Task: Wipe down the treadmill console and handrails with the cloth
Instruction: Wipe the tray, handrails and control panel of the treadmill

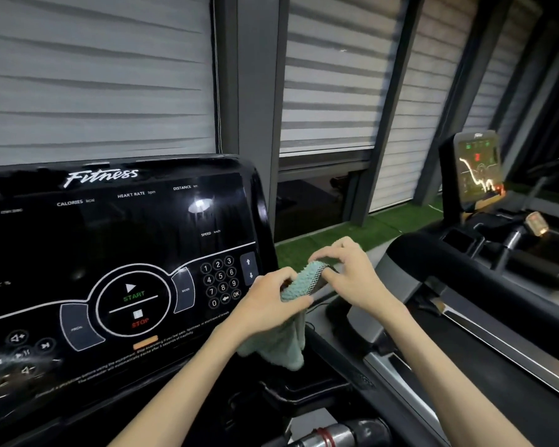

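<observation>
cloth: mint-green terry cloth (299, 285), held up in the air just off the right edge of the console (110, 253). It is not touching the screen, and its lower part hangs loose under the left hand.
left hand: left hand (271, 300) grips the bunched middle of the cloth, fingers (283, 279) curled over it.
right hand: right hand (352, 274) pinches the dark mesh-edged top hem, fingers (333, 253) bent onto it.
step: looks like refolding or re-bunching the cloth into a pad, a guess from the two-hand hold.
handling: soft, light and floppy, so no break risk. The pile should grab dust. The loose tail could drag over the keypad (220, 280) or the START/STOP buttons (134, 304).
where to hold: best gathered into a palm-sized wad, tail tucked in, flat face out.
console state: glossy black, display dark, glare spot upper right. Cannot tell if it is wiped or not.
handrails: grip bar (336, 435) at the bottom edge, no cloth on it.
other: lit second console (476, 169) far right, blinds (94, 75) behind.
</observation>
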`<state>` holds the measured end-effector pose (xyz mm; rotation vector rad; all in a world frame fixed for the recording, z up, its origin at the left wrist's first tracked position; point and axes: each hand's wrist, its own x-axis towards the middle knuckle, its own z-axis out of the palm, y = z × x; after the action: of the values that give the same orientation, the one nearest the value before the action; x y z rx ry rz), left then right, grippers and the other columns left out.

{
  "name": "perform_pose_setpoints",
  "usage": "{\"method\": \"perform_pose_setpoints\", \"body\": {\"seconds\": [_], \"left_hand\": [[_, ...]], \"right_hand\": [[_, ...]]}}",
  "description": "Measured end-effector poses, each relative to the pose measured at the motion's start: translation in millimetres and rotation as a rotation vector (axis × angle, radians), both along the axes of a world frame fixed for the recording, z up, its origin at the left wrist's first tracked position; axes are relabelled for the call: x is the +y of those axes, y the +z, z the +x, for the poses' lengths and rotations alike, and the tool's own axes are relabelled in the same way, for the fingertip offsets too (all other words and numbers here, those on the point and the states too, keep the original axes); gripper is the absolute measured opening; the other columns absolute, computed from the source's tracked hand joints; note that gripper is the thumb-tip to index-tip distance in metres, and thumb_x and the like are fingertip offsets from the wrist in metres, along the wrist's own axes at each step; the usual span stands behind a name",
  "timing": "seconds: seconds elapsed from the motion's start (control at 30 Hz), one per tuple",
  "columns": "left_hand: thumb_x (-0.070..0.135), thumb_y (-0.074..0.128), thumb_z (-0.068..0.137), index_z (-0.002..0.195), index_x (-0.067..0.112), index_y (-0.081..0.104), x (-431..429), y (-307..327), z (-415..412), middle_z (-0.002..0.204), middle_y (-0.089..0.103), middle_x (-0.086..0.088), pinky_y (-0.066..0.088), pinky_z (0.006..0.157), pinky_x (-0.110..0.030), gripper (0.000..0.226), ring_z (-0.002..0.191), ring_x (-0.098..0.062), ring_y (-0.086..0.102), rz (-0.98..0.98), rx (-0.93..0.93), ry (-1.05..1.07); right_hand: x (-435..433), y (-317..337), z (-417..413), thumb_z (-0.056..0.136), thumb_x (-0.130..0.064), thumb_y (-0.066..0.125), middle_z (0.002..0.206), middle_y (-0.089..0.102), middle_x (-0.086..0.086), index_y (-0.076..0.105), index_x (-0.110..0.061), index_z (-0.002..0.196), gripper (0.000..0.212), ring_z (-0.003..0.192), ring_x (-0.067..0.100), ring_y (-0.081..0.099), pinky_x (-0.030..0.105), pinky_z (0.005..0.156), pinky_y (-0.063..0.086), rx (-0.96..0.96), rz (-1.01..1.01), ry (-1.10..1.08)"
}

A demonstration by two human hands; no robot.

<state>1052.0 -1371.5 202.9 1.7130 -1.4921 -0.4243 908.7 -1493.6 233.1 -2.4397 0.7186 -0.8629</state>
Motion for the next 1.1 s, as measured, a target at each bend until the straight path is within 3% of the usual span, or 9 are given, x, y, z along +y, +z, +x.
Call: {"method": "perform_pose_setpoints", "body": {"seconds": [0.17, 0.27, 0.37, 0.43, 0.53, 0.67, 0.8, 0.93, 1.1], "left_hand": [[0.044, 0.057, 0.094, 0.096, 0.035, 0.069, 4.4, -3.1, 0.9, 0.096, 0.069, 0.010, 0.050, 0.088, -0.034, 0.015, 0.092, -0.012, 0.064, 0.009, 0.184, -0.008], [0.032, 0.048, 0.102, 0.104, 0.029, 0.071, 2.2, -2.7, -7.9, 0.099, 0.070, 0.004, 0.058, 0.076, -0.030, 0.024, 0.085, -0.006, 0.067, 0.045, 0.565, -0.005], [0.019, 0.062, 0.095, 0.108, 0.021, 0.066, -8.4, -13.6, -13.1, 0.108, 0.066, -0.007, 0.056, 0.069, -0.026, 0.014, 0.087, -0.011, 0.067, 0.062, 0.633, 0.064], [0.021, 0.073, 0.087, 0.113, 0.019, 0.059, -17.1, -20.0, -16.8, 0.112, 0.063, -0.008, 0.058, 0.070, -0.029, 0.030, 0.089, -0.014, 0.065, 0.118, 0.663, 0.111], [0.044, 0.076, 0.080, 0.119, 0.019, 0.054, -33.7, -27.1, -22.0, 0.111, 0.062, 0.004, 0.053, 0.083, -0.026, 0.051, 0.100, -0.010, 0.062, 0.212, 0.459, 0.232], [0.047, 0.064, 0.089, 0.113, 0.024, 0.058, -55.6, -28.7, -39.0, 0.101, 0.061, 0.012, 0.043, 0.063, -0.004, 0.034, 0.090, 0.001, 0.057, 0.296, 0.568, 0.182], [0.035, 0.063, 0.093, 0.113, 0.010, 0.068, -80.2, -27.2, -49.8, 0.103, 0.069, 0.001, 0.046, 0.063, -0.007, 0.032, 0.085, -0.003, 0.060, 0.186, 0.595, 0.196], [0.036, 0.064, 0.093, 0.090, 0.012, 0.072, -99.5, -22.4, -48.0, 0.091, 0.073, -0.007, 0.051, 0.083, -0.034, 0.026, 0.086, -0.018, 0.067, 0.054, 0.389, 0.310], [0.049, 0.053, 0.095, 0.082, 0.015, 0.073, -109.8, -12.4, -46.1, 0.082, 0.069, -0.012, 0.038, 0.067, -0.028, 0.041, 0.069, -0.008, 0.055, 0.040, 0.130, 0.415]], "right_hand": [[11.2, 3.7, 2.4, 0.087, -0.008, 0.051, 0.053, 0.061, 0.001, 0.070, -0.023, 0.094, 0.025, 0.047, 0.009, 0.049, 0.022, 0.054, 0.041, 0.025, 0.113, -0.011], [11.0, 6.5, -1.1, 0.091, 0.000, 0.042, 0.070, 0.071, 0.005, 0.070, -0.014, 0.095, 0.032, 0.061, 0.014, 0.066, 0.023, 0.061, 0.052, -0.030, 0.325, 0.058], [1.3, 8.2, -8.1, 0.094, 0.000, 0.043, 0.091, 0.073, 0.003, 0.071, -0.014, 0.099, 0.031, 0.079, 0.017, 0.067, 0.029, 0.073, 0.056, -0.051, 0.391, 0.164], [-5.7, 10.1, -14.4, 0.096, 0.001, 0.041, 0.101, 0.072, 0.007, 0.069, -0.011, 0.105, 0.032, 0.087, 0.015, 0.067, 0.027, 0.075, 0.055, -0.104, 0.535, 0.234], [-20.4, 11.4, -24.1, 0.100, -0.008, 0.042, 0.109, 0.071, 0.009, 0.066, -0.011, 0.111, 0.026, 0.100, 0.023, 0.068, 0.034, 0.080, 0.055, -0.217, 0.763, 0.296], [-47.1, 13.0, -34.8, 0.100, -0.018, 0.044, 0.113, 0.068, 0.014, 0.063, -0.010, 0.118, 0.027, 0.098, 0.029, 0.064, 0.047, 0.088, 0.051, -0.326, 1.019, 0.413], [-78.6, 14.5, -44.5, 0.099, -0.022, 0.045, 0.123, 0.062, 0.018, 0.061, -0.012, 0.123, 0.030, 0.105, 0.029, 0.059, 0.049, 0.089, 0.050, -0.333, 1.095, 0.468], [-111.7, 14.2, -55.6, 0.101, -0.026, 0.042, 0.125, 0.063, 0.013, 0.060, -0.015, 0.124, 0.031, 0.112, 0.029, 0.060, 0.045, 0.079, 0.055, -0.325, 1.097, 0.439], [-145.4, 8.2, -61.6, 0.103, -0.037, 0.029, 0.117, 0.068, 0.008, 0.057, -0.019, 0.122, 0.039, 0.104, 0.026, 0.065, 0.043, 0.081, 0.056, -0.169, 1.032, 0.296]]}}
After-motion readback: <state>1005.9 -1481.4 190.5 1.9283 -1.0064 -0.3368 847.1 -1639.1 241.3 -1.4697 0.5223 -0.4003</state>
